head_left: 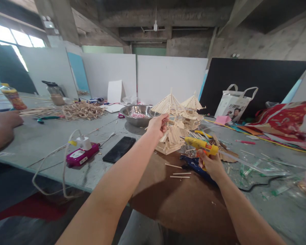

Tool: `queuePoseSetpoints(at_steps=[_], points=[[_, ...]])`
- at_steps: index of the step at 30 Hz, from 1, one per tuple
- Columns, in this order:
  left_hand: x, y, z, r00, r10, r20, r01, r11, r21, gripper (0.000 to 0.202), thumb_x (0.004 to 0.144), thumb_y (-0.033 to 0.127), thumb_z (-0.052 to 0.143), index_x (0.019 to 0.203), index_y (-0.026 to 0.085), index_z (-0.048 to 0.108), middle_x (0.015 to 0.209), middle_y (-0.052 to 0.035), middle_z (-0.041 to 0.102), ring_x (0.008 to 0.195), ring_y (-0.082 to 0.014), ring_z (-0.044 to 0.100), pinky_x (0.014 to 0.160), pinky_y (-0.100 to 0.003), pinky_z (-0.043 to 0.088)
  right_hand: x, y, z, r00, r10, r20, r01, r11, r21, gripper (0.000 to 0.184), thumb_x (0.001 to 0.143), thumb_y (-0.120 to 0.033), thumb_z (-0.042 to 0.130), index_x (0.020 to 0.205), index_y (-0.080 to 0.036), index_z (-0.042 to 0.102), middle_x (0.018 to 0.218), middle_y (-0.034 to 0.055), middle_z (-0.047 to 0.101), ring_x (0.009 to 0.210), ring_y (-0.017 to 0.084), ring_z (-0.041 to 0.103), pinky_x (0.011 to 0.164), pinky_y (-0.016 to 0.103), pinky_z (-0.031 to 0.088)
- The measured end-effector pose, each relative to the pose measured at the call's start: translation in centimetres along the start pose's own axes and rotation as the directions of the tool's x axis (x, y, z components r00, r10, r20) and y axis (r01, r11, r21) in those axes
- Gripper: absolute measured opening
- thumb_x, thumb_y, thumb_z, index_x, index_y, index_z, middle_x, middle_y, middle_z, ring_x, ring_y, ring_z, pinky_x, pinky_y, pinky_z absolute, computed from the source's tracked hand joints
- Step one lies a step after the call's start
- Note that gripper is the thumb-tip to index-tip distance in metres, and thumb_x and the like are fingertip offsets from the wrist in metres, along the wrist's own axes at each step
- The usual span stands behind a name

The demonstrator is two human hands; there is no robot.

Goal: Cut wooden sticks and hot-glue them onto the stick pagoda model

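A small pagoda-like model [169,143] built of thin wooden sticks stands on a brown board [165,194], with tiered, pointed roofs. My left hand [158,124] is closed at its left side, just under the upper roof [168,103]; its fingertips are partly hidden. In my right hand [211,161] is a yellow hot glue gun [201,145], its nozzle pointing left at the model's lower roof. A clear glue stick [252,166] sticks out of the gun's back. Behind the model, to the right, stands a second stick tower [192,112].
Blue pliers [197,168] and loose sticks [180,177] lie below the glue gun. A metal bowl [135,117], black phone [119,149] and purple power strip [83,154] are left. Plastic scraps [250,172] litter the right. Another person's arm [2,129] rests at far left.
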State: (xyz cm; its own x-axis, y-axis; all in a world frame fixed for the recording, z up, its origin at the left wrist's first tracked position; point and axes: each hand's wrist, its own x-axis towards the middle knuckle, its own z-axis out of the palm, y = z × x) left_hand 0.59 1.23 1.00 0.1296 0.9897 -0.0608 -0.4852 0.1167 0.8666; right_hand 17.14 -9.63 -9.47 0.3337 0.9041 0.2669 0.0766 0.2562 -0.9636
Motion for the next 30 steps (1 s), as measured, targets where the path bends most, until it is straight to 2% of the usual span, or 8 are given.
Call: queuePoseSetpoints(at_steps=[3,9,19,24,30], points=[[-0.2,0.1,-0.1,1.0,-0.014,0.008,0.014,1.0,-0.007,0.014,0.059,0.025,0.06,0.062,0.012,0.057,0.042,0.0025,0.049,0.027,-0.0007,0.026,0.032,-0.018,0.012,-0.1,-0.1,0.0,1.0,0.001,0.005,0.0,1.0,-0.026,0.037,0.058,-0.052,0.057,0.057,-0.015,0.049,0.031,-0.0068,0.037,0.026,0.005,0.034,0.028,0.018,0.025],[-0.6,0.4,-0.2,0.998,-0.047,0.032,0.048,0.998,-0.028,0.019,0.063,0.028,0.049,0.063,0.011,0.057,0.041,0.0003,0.05,0.025,-0.0024,0.026,0.031,-0.019,0.014,-0.1,-0.1,0.0,1.0,0.001,0.0,-0.001,0.999,-0.046,0.039,0.058,-0.054,0.056,0.056,-0.015,0.049,0.031,-0.0064,0.037,0.026,0.006,0.033,0.028,0.019,0.024],[-0.5,-0.2,-0.3,0.998,-0.002,0.065,0.004,0.999,-0.035,0.013,0.06,0.024,0.054,0.065,0.012,0.056,0.041,0.0026,0.05,0.025,-0.0022,0.028,0.03,-0.018,0.015,0.0,-0.1,0.1,1.0,0.002,-0.003,-0.002,1.0,-0.024,0.039,0.057,-0.053,0.057,0.057,-0.016,0.048,0.032,-0.0065,0.037,0.027,0.006,0.033,0.028,0.019,0.025],[-0.7,-0.5,-0.5,0.998,-0.013,0.06,0.016,0.999,-0.037,0.019,0.064,0.029,0.05,0.065,0.011,0.056,0.041,0.0018,0.05,0.024,-0.0029,0.028,0.029,-0.019,0.015,0.0,0.2,0.0,1.0,0.017,-0.002,-0.017,1.0,-0.016,0.038,0.056,-0.053,0.058,0.057,-0.016,0.049,0.032,-0.0064,0.038,0.027,0.006,0.034,0.029,0.019,0.026],[-0.4,-2.0,-0.6,0.996,0.074,0.045,-0.073,0.997,-0.029,0.031,0.06,0.042,0.06,0.064,0.012,0.055,0.044,0.003,0.05,0.026,-0.0018,0.031,0.029,-0.018,0.019,0.2,0.7,-0.2,1.0,0.002,0.004,-0.002,1.0,-0.029,0.037,0.058,-0.051,0.057,0.058,-0.015,0.051,0.033,-0.0056,0.041,0.027,0.006,0.034,0.028,0.019,0.026]])
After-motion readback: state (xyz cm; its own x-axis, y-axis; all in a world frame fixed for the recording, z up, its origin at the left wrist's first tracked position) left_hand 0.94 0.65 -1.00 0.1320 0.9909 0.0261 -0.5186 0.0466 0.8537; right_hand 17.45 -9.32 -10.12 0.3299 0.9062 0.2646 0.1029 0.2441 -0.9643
